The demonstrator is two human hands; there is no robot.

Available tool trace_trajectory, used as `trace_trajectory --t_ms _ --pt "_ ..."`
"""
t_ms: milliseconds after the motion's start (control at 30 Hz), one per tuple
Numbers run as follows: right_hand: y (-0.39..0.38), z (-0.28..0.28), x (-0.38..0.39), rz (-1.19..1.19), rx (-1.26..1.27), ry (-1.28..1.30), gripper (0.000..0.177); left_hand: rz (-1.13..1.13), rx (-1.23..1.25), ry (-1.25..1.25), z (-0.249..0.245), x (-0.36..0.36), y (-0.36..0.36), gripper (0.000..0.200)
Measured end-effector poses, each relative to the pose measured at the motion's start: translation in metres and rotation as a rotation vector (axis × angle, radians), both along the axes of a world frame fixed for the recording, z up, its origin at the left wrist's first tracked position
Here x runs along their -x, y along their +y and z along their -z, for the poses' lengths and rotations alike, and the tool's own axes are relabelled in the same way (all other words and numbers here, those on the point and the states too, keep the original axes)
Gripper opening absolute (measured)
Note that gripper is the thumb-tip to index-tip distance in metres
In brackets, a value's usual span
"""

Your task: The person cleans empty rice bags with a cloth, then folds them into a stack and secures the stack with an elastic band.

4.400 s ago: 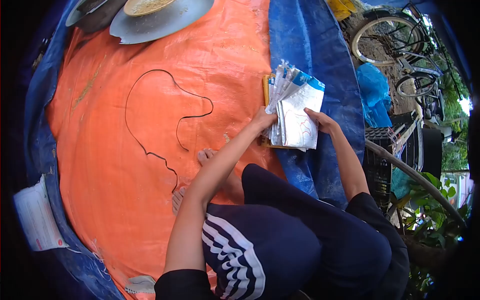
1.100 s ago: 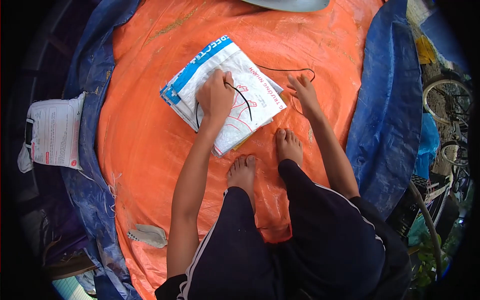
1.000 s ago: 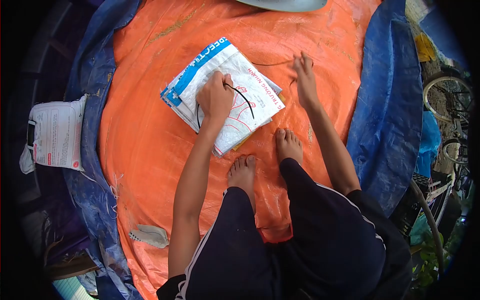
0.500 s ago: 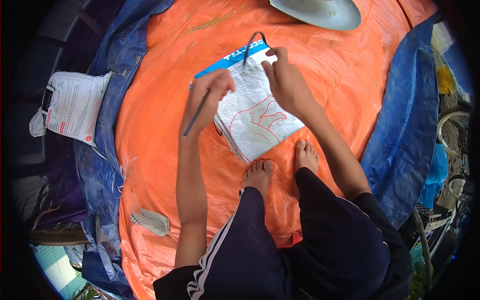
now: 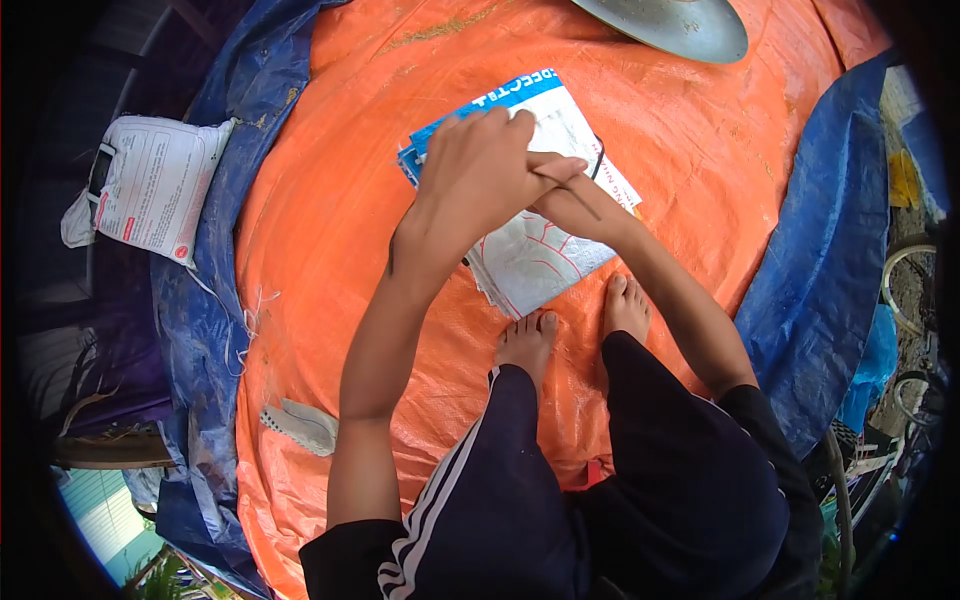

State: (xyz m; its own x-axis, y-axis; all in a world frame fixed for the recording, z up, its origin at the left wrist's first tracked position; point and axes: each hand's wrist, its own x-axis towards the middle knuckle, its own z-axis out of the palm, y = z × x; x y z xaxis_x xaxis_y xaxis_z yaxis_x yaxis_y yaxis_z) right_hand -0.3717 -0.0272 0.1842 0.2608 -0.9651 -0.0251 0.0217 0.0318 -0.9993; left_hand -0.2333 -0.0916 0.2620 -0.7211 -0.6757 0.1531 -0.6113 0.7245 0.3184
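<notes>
A stack of folded, printed plastic sacks [image 5: 535, 275], white with a blue band and red line drawing, lies in front of my feet. A thin black strap [image 5: 599, 158] loops out past the stack's right side, and a dark length of it lies across my right hand. My left hand [image 5: 475, 170] is closed above the sacks, with a dark strap end showing by its wrist. Crossing beneath it, my right hand [image 5: 580, 212] is closed too, its fingers partly hidden. Both hands appear to grip the strap; the exact crossing point is covered.
An orange tarp [image 5: 350, 250] covers the ground, bordered by blue tarp [image 5: 820, 270]. At the top lies a grey metal basin [image 5: 680, 25]. A filled white sack [image 5: 165, 185] rests on the left, white strings [image 5: 245, 330] below it. A grey sandal-like object [image 5: 302, 427] lies lower left.
My left hand has moved right and up, crossing over my right hand, which has lowered slightly. The strap loop that stood above the sacks now bends out at their right side.
</notes>
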Motion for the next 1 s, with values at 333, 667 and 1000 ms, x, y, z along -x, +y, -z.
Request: trace_trajectory --t_ms 333,667,1000 --pt "-0.004 0.003 -0.022 0.076 0.309 0.011 0.030 -0.419 0.229 0.066 -0.011 0.014 0.053 0.050" --pt "0.001 -0.037 0.022 -0.200 -0.012 -0.302 0.037 -0.193 -0.375 0.522 -0.021 -0.052 0.053 0.046" --pt "0.016 -0.052 0.024 -0.191 0.995 1.008 0.017 -0.089 -1.105 0.065 0.015 -0.044 0.002 0.019"
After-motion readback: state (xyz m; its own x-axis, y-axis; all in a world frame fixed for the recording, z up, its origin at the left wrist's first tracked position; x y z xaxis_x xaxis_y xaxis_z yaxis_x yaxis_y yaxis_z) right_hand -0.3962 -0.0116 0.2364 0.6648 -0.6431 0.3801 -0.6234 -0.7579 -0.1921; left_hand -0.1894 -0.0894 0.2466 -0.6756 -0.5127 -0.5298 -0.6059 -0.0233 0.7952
